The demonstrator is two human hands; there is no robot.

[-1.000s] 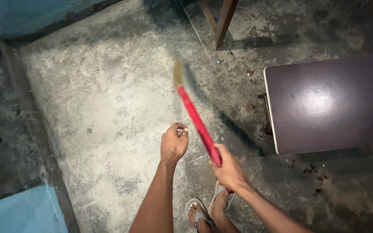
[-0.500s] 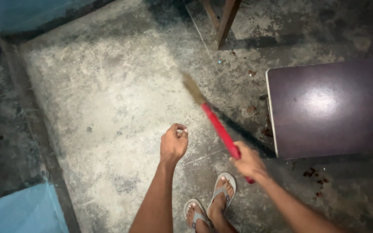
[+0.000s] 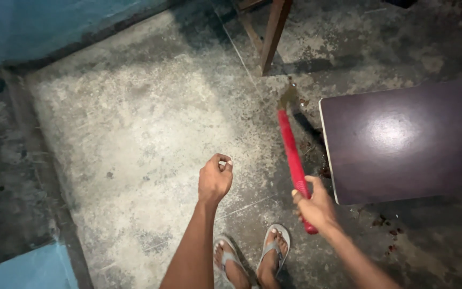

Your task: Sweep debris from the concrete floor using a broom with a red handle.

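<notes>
Right hand (image 3: 316, 206) gripped the red-handled straw broom (image 3: 293, 155) beside the dark purple bench (image 3: 407, 142); left hand (image 3: 215, 179) hung loosely fisted, empty.

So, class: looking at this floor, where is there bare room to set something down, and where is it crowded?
The pale concrete floor is bare between the blue wall and the left hand. It is crowded to the right: the red broom in the right hand, the dark tabletop, the wooden leg and scattered debris.
</notes>
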